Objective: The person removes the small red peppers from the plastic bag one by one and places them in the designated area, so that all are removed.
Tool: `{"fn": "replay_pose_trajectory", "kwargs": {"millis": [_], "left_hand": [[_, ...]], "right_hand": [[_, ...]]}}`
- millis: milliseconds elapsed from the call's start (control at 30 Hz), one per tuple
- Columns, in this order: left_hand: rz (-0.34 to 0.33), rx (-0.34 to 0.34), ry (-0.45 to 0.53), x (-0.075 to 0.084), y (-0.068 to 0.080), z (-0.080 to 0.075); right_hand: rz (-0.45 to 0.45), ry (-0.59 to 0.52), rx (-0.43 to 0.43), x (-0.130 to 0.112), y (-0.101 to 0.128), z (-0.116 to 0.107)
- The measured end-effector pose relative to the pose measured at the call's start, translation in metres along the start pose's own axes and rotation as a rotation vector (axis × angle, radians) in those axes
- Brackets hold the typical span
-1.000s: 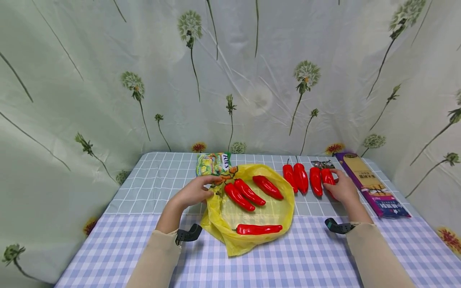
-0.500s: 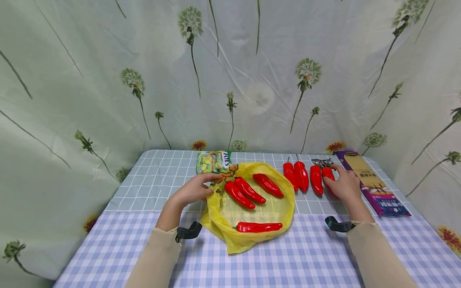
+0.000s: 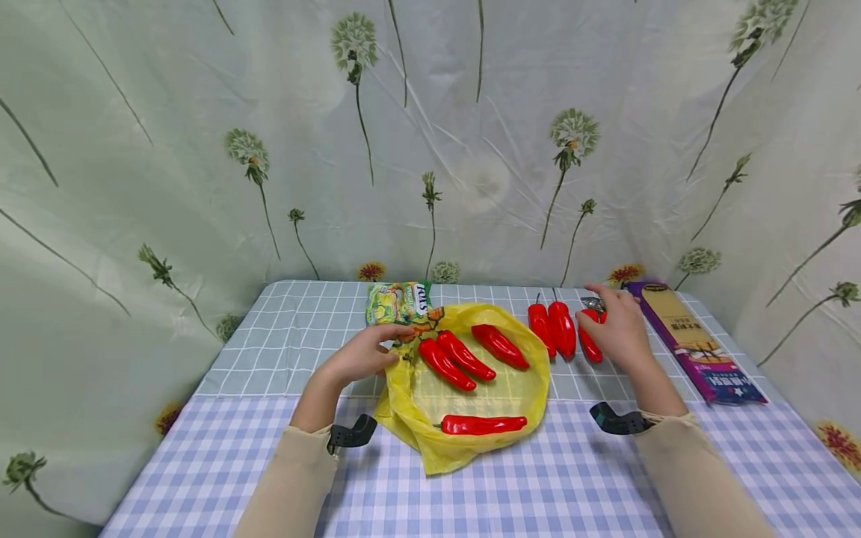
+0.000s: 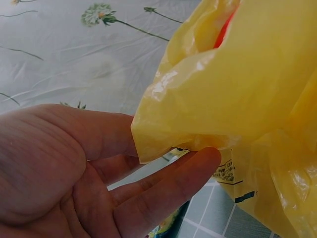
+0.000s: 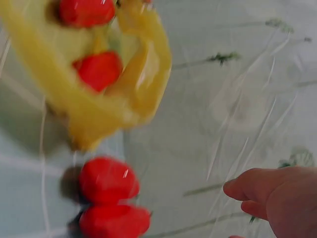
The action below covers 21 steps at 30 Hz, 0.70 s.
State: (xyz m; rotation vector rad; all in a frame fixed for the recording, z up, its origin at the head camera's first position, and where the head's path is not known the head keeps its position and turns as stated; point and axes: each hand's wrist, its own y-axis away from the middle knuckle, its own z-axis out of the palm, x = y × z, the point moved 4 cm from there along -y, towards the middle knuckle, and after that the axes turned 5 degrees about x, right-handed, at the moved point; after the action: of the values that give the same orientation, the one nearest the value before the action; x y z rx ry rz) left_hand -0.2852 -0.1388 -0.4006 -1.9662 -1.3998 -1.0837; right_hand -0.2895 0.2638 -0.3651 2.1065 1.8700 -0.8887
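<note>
A yellow plastic bag point(image 3: 538, 403) lies spread on the table with its mouth up. Several red peppers point(image 3: 464, 357) are inside it. My left hand point(image 3: 363, 355) pinches the bag's left rim between thumb and fingers; the left wrist view shows the yellow film point(image 4: 208, 99) covering the thumb tip. My right hand point(image 3: 622, 329) hovers over the row of peppers to the right of the bag, thumb and index finger apart, nothing seen between them. Beneath it, one red pepper point(image 3: 590, 342) shows, and a bit of red beside that is mostly hidden. Two more peppers point(image 3: 561, 329) lie left of them.
Behind the bag lies a green snack packet point(image 3: 398, 302). A long purple and tan package point(image 3: 693, 344) lies along the table's right side. A small dark packet point(image 3: 595, 302) is partly hidden by my right hand. A curtain point(image 3: 430, 149) hangs behind the table.
My right hand has lifted off the rightmost pepper and shifted left, with its fingers spreading wider. My left hand and the bag stay where they were.
</note>
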Motion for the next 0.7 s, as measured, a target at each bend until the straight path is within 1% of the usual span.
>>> {"fn": "replay_pose_trajectory", "kwargs": {"millis": [133, 267, 500, 700], "left_hand": [[-0.002, 0.003, -0.003, 0.001, 0.000, -0.001], [-0.005, 0.001, -0.001, 0.001, 0.000, -0.001], [-0.022, 0.005, 0.005, 0.000, 0.000, -0.001], [-0.013, 0.000, 0.013, -0.001, -0.001, -0.001]], "right_hand": [[-0.068, -0.038, -0.004, -0.022, 0.006, 0.002], [-0.105, -0.059, -0.032, -0.042, 0.014, 0.009], [-0.200, -0.093, -0.100, -0.070, 0.028, 0.031], [-0.237, -0.140, -0.177, -0.086, 0.036, 0.052]]}}
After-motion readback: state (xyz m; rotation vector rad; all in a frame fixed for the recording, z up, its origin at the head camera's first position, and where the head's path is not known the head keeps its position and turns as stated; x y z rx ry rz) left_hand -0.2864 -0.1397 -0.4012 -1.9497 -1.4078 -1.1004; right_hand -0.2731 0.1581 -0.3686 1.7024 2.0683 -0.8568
